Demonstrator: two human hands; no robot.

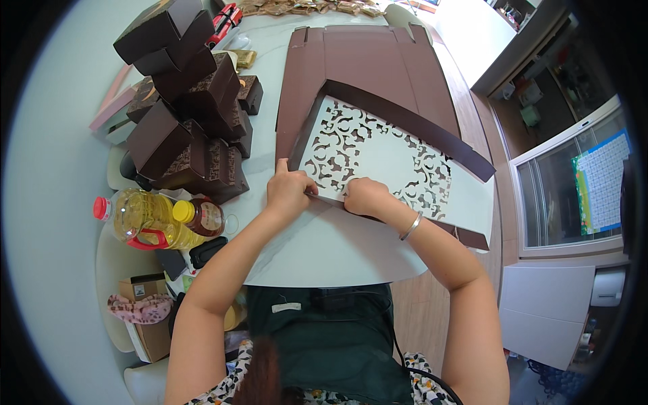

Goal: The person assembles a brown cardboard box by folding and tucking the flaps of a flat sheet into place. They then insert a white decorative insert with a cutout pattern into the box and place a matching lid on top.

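A partly folded cardboard box piece (pixel 378 162), white inside with a scrolling cut-out pattern, lies at a slant before me. Its brown far wall (pixel 405 125) and left wall stand up, while the right end flap lies out flat. My left hand (pixel 290 192) grips the near left corner, thumb and fingers closed on the wall. My right hand (pixel 370 198), below a silver bangle (pixel 410 226), is curled over the near wall just right of it. The right fingertips are partly hidden by the hand. Beneath lies a flat brown cardboard sheet (pixel 364 57).
Several dark patterned boxes (pixel 202 101) are stacked at the left. A bottle of yellow oil (pixel 145 216) and a yellow-capped jar (pixel 206 217) stand at the table's left edge. Small packets (pixel 310 7) lie along the far edge of the white table (pixel 331 250).
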